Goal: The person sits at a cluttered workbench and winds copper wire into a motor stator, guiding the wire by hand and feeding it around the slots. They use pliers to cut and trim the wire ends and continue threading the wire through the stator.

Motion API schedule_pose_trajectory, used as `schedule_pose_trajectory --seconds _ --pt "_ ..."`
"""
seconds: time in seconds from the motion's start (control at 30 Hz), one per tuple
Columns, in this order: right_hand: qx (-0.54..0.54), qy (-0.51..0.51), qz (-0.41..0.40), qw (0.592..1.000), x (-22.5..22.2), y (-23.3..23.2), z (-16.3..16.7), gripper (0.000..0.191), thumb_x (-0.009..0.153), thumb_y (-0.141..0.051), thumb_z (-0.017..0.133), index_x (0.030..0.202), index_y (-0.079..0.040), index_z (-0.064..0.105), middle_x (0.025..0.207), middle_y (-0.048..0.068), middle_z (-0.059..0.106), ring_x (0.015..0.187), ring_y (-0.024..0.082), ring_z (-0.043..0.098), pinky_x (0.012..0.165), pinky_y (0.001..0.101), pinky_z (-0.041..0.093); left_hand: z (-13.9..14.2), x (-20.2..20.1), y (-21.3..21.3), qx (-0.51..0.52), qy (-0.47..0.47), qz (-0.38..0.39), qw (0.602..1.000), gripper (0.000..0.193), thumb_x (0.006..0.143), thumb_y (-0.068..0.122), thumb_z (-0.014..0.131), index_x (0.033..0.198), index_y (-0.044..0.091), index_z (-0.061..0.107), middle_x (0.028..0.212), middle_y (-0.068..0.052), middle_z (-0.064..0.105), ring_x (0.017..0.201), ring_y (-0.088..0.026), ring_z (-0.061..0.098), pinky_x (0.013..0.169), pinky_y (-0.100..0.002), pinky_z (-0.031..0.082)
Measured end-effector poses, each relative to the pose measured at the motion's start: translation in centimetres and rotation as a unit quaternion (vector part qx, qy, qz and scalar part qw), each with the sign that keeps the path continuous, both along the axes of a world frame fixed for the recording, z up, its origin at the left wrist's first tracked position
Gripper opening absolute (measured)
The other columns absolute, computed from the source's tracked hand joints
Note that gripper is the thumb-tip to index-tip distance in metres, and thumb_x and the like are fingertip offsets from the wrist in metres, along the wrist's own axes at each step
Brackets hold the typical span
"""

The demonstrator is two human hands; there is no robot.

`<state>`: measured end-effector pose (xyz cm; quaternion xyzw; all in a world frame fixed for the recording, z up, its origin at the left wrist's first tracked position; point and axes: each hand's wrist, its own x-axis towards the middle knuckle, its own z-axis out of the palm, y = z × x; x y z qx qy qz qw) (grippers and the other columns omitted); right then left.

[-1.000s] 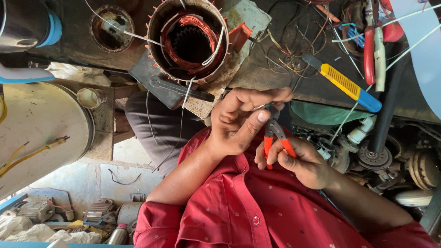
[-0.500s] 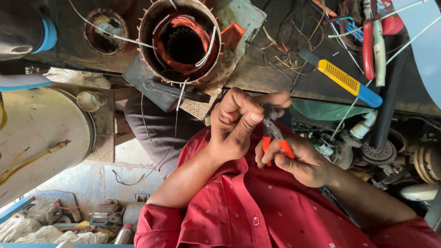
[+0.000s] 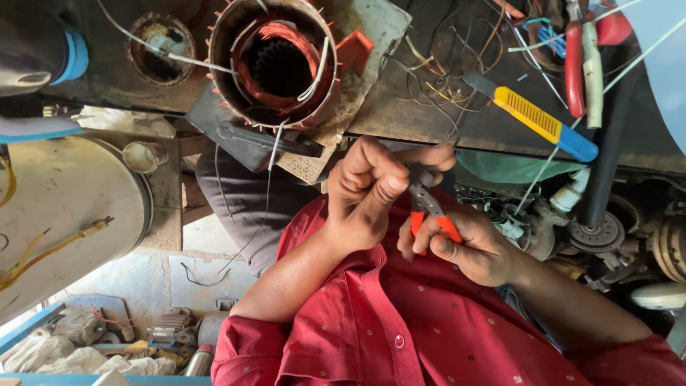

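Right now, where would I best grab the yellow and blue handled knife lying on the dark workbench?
Probably by the ribbed yellow grip of the yellow and blue handled knife, closing on its two long sides from above. It lies flat and slanted on the dark workbench, its grey blade pointing toward the tangled wires, so avoid that end.

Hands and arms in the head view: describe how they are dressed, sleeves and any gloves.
Both hands are bare, with no gloves: the left hand and the right hand. Both forearms are uncovered. The red shirt has small pale dots and light buttons; its sleeves are pushed up to about the elbows.
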<state>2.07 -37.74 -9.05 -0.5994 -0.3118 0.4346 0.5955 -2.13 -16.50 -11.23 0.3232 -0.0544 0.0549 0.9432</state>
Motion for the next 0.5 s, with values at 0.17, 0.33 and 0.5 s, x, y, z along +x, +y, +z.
schedule_pose_trajectory --seconds 0.17,0.33,0.5 --pt "0.023 0.031 -0.004 0.999 -0.4 0.1 -0.6 0.035 0.112 -0.037 0.051 0.102 -0.006 0.063 0.106 0.014 0.071 0.091 0.02 0.069 0.087 0.0344 0.059 0.1 -0.1 0.0 -0.006 -0.004 0.002 1.0 0.011 0.116 0.013 0.056 0.113 0.005 0.05 0.134 -0.028 0.065 0.126 -0.032 0.067 0.11 -0.04 0.054" --pt "0.101 -0.065 -0.069 0.99 0.9 -0.2 1.9 0.033 0.112 -0.035 0.052 0.115 -0.006 0.068 0.121 0.018 0.069 0.108 0.026 0.069 0.101 0.038 0.057 0.4 1.2 0.4 -0.058 0.052 -0.01 0.997 0.008 0.115 0.017 0.049 0.119 0.01 0.046 0.141 -0.028 0.062 0.13 -0.036 0.065 0.111 -0.047 0.055" --pt "-0.009 -0.42 -0.261 0.869 4.5 -0.6 1.8 0.032 0.094 -0.009 0.074 0.12 0.004 0.06 0.12 0.02 0.056 0.107 0.031 0.06 0.094 0.0401 0.056 0.7 1.7 0.9 -0.113 0.077 -0.121 0.983 0.008 0.117 0.018 0.045 0.122 0.013 0.047 0.14 -0.03 0.061 0.13 -0.04 0.064 0.108 -0.049 0.056"
